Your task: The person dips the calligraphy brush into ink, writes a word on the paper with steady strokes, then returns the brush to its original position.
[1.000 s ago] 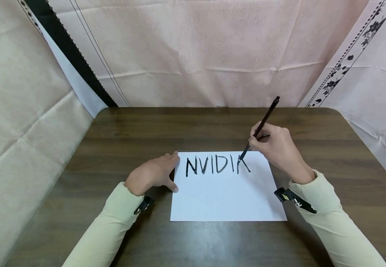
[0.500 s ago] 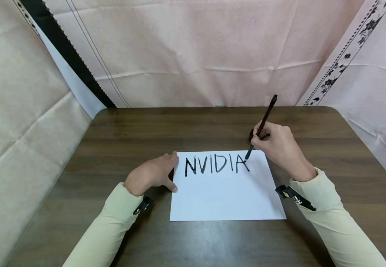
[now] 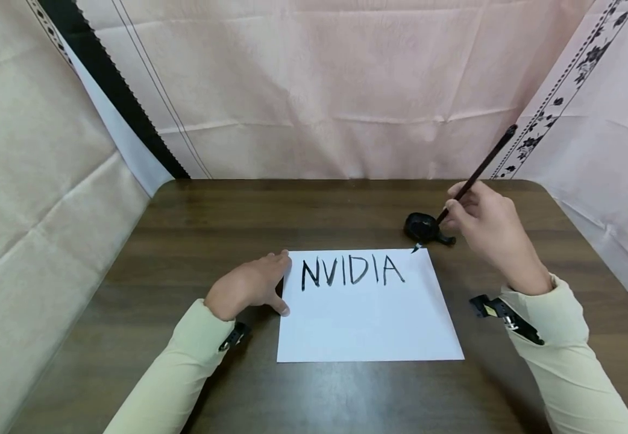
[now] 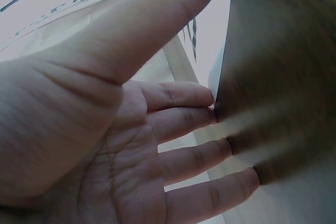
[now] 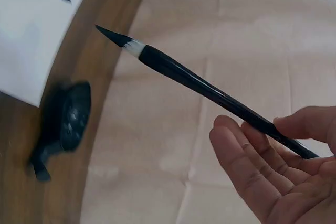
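A white sheet of paper (image 3: 368,325) lies on the table with "NVIDIA" in black strokes along its upper part. My left hand (image 3: 249,283) rests at the sheet's left edge; in the left wrist view its fingers (image 4: 197,161) are extended and their tips touch down. My right hand (image 3: 493,232) pinches a black-handled ink brush (image 5: 197,83) between thumb and fingers, beyond the paper's upper right corner. The brush's dark, pointed tip and white bristle base show in the right wrist view. A small black ink dish (image 3: 421,228) with a stubby handle stands just behind that corner.
The wooden table (image 3: 368,398) has rounded far corners. Pale cloth (image 3: 346,90) hangs behind it and at both sides, with a black band at left and a floral strip at right. Both wrists carry small black cameras.
The final A has gained its crossbar. My right hand then lifted the brush off the letters and moved right and away, uncovering the ink dish. My left hand has stayed in place.
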